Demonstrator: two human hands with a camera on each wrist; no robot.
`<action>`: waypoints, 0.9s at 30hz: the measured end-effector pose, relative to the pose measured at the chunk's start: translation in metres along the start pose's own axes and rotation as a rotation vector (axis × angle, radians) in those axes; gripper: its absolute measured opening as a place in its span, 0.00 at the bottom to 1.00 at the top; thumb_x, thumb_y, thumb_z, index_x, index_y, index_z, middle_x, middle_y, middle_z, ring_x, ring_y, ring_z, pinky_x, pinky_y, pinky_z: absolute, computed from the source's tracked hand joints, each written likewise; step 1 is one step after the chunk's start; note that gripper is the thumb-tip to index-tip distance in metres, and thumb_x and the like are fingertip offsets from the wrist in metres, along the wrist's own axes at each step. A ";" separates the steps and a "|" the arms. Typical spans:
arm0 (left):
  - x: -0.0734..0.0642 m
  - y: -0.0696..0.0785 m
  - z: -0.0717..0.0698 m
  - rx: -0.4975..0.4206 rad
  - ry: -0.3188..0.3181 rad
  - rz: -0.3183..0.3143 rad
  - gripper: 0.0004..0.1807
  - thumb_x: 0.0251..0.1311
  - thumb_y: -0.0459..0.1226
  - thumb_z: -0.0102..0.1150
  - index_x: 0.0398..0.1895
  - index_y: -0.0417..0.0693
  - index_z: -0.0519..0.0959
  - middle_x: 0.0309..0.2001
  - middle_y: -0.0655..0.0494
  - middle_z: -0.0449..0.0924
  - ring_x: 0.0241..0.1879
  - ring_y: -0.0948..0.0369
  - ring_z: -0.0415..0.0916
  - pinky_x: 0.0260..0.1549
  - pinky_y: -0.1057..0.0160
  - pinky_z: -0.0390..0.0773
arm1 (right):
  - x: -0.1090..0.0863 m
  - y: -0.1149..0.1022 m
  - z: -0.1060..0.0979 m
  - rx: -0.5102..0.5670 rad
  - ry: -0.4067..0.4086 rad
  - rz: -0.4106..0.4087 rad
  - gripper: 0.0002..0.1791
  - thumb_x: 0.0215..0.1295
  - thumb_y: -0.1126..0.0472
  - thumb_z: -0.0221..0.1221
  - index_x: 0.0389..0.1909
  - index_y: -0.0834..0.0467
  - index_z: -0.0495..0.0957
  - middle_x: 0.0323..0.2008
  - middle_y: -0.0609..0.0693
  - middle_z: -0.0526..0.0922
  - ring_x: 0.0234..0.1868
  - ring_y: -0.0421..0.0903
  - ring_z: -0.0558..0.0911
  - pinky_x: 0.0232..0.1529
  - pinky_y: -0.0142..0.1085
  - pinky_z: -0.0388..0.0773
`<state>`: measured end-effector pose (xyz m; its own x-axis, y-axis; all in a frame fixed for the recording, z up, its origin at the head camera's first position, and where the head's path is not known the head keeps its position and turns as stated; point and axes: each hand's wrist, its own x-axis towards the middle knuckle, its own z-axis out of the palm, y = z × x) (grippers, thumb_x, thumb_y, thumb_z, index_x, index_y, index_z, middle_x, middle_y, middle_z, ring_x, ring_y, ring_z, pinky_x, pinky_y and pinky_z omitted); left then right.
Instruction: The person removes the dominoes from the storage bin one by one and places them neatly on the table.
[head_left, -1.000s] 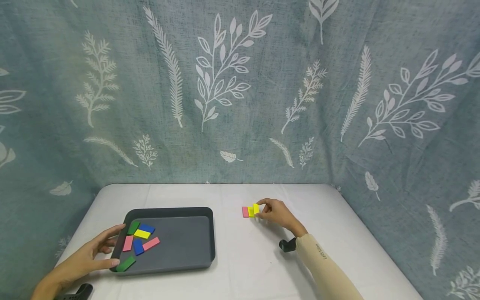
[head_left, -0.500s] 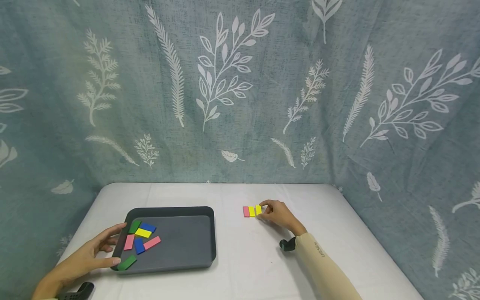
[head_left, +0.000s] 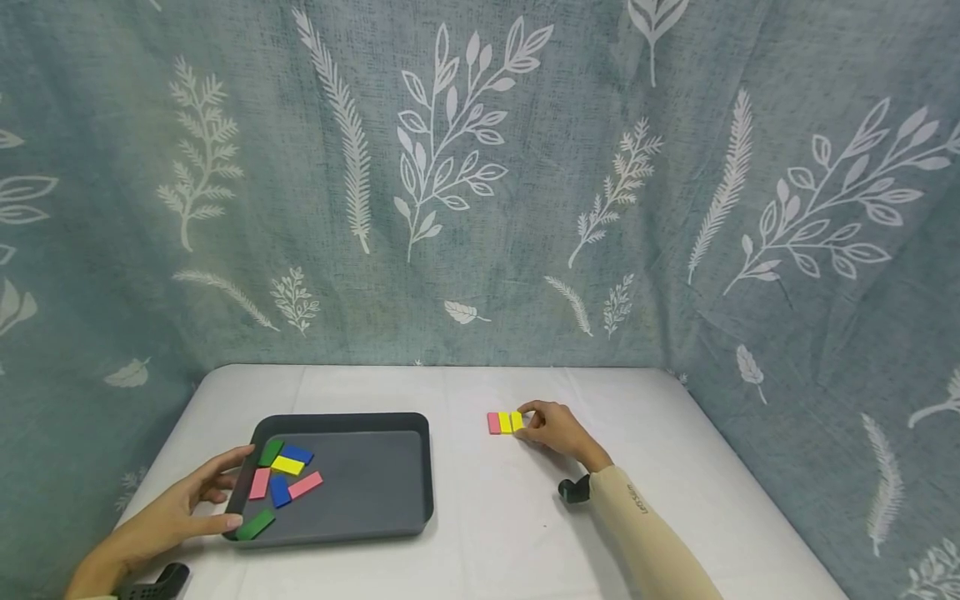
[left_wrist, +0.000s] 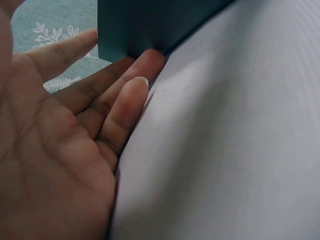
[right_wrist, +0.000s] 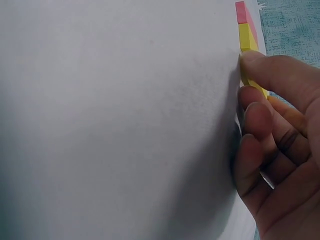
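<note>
In the head view my right hand (head_left: pixel 558 429) pinches a yellow block (head_left: pixel 517 420) between thumb and fingers, low on the white table. It lies at the right end of a short row, beside another yellow block (head_left: pixel 506 423) and a pink block (head_left: pixel 493 423). The right wrist view shows the thumb covering part of the held block. My left hand (head_left: pixel 176 510) rests against the left side of a dark grey tray (head_left: pixel 367 487), thumb near the front corner and fingers along the edge. In the left wrist view its fingers (left_wrist: pixel 127 102) touch the tray's outer wall.
Several blocks lie in the tray's left half: green ones (head_left: pixel 256 525), blue ones (head_left: pixel 280 492), pink ones (head_left: pixel 305 485) and a yellow one (head_left: pixel 287 466). A patterned green curtain (head_left: pixel 352 308) hangs behind the white table (head_left: pixel 480 517).
The held yellow block has gone from standing tilted to lying level with the row, close against the other yellow block. The left hand and tray have stayed put.
</note>
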<state>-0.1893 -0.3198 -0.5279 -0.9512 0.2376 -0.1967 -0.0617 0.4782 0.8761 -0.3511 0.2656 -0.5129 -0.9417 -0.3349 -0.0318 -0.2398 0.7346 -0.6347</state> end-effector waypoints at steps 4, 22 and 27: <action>0.000 0.001 0.000 0.010 0.004 0.000 0.53 0.64 0.46 0.70 0.83 0.48 0.46 0.74 0.34 0.57 0.61 0.43 0.66 0.53 0.44 0.72 | 0.001 0.000 0.001 -0.012 -0.007 0.000 0.25 0.66 0.56 0.71 0.61 0.58 0.80 0.29 0.47 0.82 0.23 0.42 0.76 0.29 0.35 0.74; 0.000 -0.001 -0.001 0.018 0.002 0.052 0.51 0.65 0.44 0.69 0.82 0.47 0.47 0.73 0.35 0.58 0.59 0.47 0.66 0.51 0.48 0.73 | 0.000 -0.003 -0.002 -0.015 -0.015 0.002 0.28 0.65 0.56 0.71 0.64 0.60 0.78 0.28 0.47 0.81 0.25 0.43 0.76 0.30 0.36 0.73; 0.000 -0.001 -0.002 0.025 0.001 0.051 0.51 0.65 0.44 0.69 0.82 0.47 0.47 0.73 0.35 0.59 0.59 0.47 0.67 0.51 0.48 0.73 | 0.001 -0.006 -0.005 -0.012 0.017 0.003 0.27 0.65 0.56 0.71 0.63 0.60 0.78 0.28 0.47 0.82 0.24 0.43 0.76 0.30 0.37 0.73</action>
<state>-0.1902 -0.3220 -0.5285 -0.9532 0.2614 -0.1517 -0.0056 0.4867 0.8735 -0.3520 0.2640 -0.5056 -0.9462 -0.3230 -0.0206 -0.2398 0.7425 -0.6254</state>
